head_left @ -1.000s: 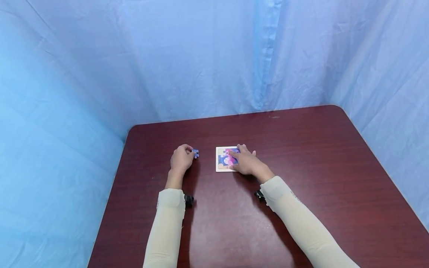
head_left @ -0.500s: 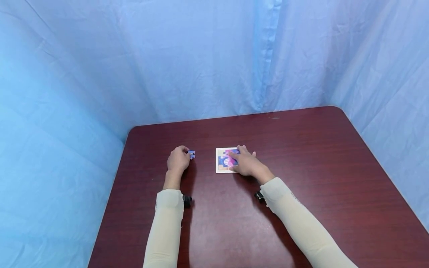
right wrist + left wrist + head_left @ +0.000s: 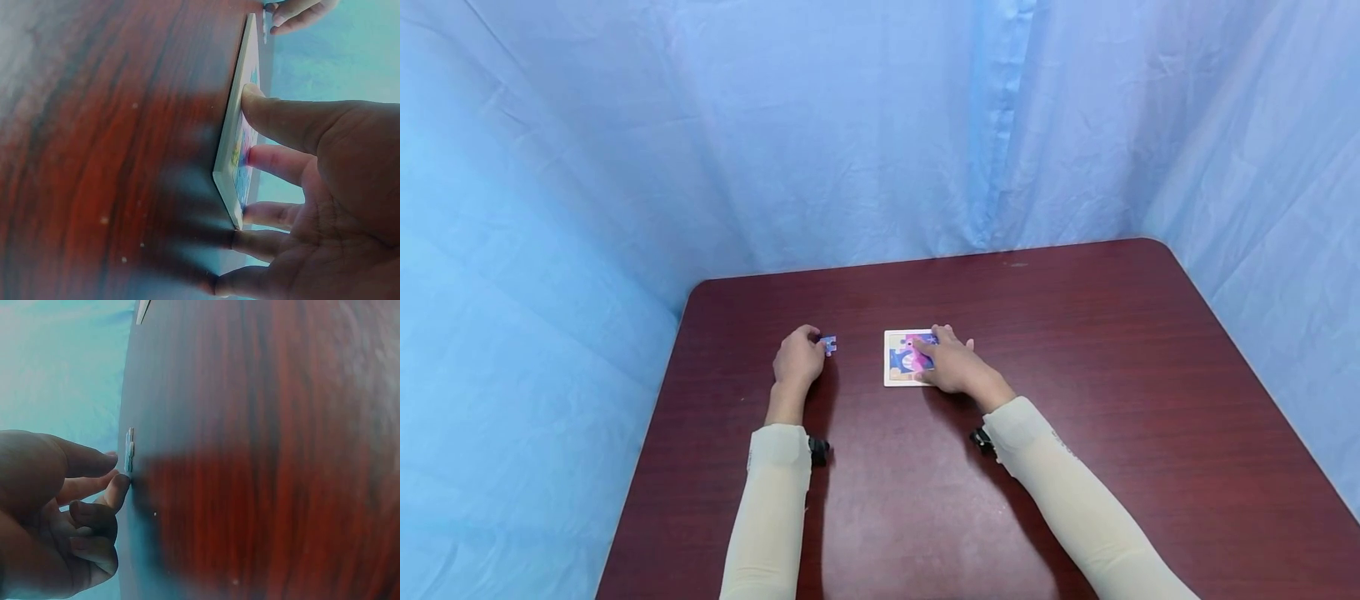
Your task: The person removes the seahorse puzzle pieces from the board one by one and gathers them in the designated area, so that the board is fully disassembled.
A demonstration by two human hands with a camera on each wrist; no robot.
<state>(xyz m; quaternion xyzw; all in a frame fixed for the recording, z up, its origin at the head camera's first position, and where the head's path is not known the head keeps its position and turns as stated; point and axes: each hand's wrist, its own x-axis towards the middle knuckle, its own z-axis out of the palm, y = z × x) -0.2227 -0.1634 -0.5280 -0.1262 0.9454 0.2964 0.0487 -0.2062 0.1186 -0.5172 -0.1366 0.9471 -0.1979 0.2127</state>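
At the table's left middle, my left hand (image 3: pixel 799 357) holds a small blue puzzle piece (image 3: pixel 829 344) at its fingertips. The left wrist view shows the piece (image 3: pixel 130 450) edge-on and low at the table top, its end by the fingertips; their exact contact is hard to make out. To its right lies a square puzzle board (image 3: pixel 886 358) with a pale frame and a pink, blue and cream picture. My right hand (image 3: pixel 955 365) rests spread on the board's right part. In the right wrist view, the thumb and straight fingers of this hand (image 3: pixel 350 169) touch the board (image 3: pixel 232 147).
The dark red wooden table (image 3: pixel 910 500) has rounded far corners. Light blue curtains (image 3: pixel 850 133) hang behind it and along both sides. A bare strip of table separates the piece from the board. Black wrist cameras (image 3: pixel 820 451) sit under the cream sleeves (image 3: pixel 771 500).
My left hand has shifted slightly left with the puzzle piece over the last second, then stayed nearly still. My right hand and the board have kept their places.
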